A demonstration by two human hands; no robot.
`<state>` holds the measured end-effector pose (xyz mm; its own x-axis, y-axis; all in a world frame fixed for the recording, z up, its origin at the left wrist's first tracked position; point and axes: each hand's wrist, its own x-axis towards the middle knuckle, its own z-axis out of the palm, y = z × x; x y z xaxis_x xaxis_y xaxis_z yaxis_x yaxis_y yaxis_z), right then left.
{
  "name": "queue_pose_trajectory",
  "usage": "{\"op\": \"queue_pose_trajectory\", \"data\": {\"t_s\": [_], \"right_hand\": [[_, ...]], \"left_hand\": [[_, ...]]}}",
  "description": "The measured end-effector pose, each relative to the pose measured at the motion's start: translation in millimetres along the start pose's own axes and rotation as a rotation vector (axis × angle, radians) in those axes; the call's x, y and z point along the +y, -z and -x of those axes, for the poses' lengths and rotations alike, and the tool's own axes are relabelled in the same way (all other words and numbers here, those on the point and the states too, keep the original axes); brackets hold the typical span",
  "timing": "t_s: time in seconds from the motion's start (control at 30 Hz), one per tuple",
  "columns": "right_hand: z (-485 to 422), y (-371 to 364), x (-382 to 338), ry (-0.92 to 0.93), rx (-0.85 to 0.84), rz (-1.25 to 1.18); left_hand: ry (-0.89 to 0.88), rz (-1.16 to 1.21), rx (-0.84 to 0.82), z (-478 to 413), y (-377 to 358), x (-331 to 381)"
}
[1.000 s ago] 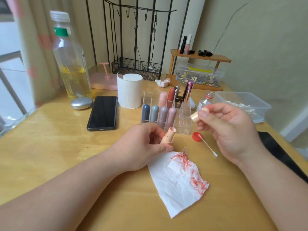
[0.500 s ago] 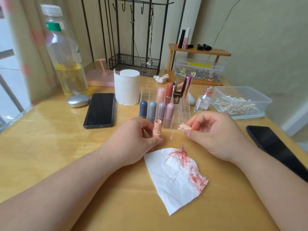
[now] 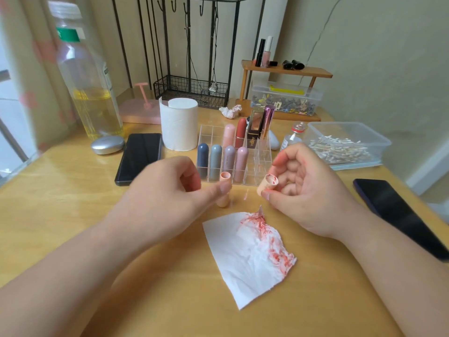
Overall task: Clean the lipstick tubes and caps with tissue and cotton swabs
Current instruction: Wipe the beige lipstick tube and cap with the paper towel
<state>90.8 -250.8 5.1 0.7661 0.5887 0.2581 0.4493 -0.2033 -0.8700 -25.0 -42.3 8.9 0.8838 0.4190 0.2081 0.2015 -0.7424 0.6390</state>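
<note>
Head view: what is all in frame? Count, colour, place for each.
lipstick tube: one, peach, uncapped, in left hand
cap: one, peach, red smears inside, in right hand
tissue: one, white with red smears, table front
organiser: one, clear, behind the hands
capped lipsticks: six, blue, grey, mauve, pinks, red, in organiser
tissue roll: one, white, behind-left of organiser
phones: two, black, one left of organiser, one far right
swab box: one, clear, right, holds cotton swabs
bottle: one, clear, yellow liquid, back left
table: one, light wood, under everything
left hand: holds lipstick tube
right hand: holds cap
</note>
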Motion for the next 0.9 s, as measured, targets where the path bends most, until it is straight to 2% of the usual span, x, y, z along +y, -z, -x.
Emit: {"op": "queue_pose_trajectory", "data": {"t_s": [0.13, 0.2, 0.27, 0.37, 0.47, 0.5, 0.6, 0.73, 0.9], "right_hand": [[3, 1, -3, 0.044, -0.016, 0.024], [6, 1, -6, 0.060, -0.027, 0.027], [9, 0, -10, 0.083, -0.057, 0.014], [13, -2, -15, 0.132, -0.113, -0.057], [17, 0, -24, 0.170, -0.177, -0.072], [19, 1, -27, 0.192, -0.199, -0.047], [23, 5, -33, 0.239, -0.233, 0.043], [24, 6, -34, 0.157, -0.287, 0.056], [22, 4, -34, 0.106, -0.295, 0.031]], "left_hand": [[0.064, -0.175, -0.249, 3, 2, 4], [0.027, -0.214, -0.357, 4, -4, 2], [-0.038, -0.205, -0.392, 5, -6, 1], [-0.158, -0.021, -0.410, 11, -5, 1], [-0.131, 0.505, -0.487, 16, -7, 7], [-0.108, 0.609, -0.489, 16, -10, 7], [-0.127, 0.636, -0.507, 17, -22, 3], [-0.100, 0.816, -0.546, 20, -28, 6], [-0.164, 0.840, -0.599, 24, -25, 11]]}}
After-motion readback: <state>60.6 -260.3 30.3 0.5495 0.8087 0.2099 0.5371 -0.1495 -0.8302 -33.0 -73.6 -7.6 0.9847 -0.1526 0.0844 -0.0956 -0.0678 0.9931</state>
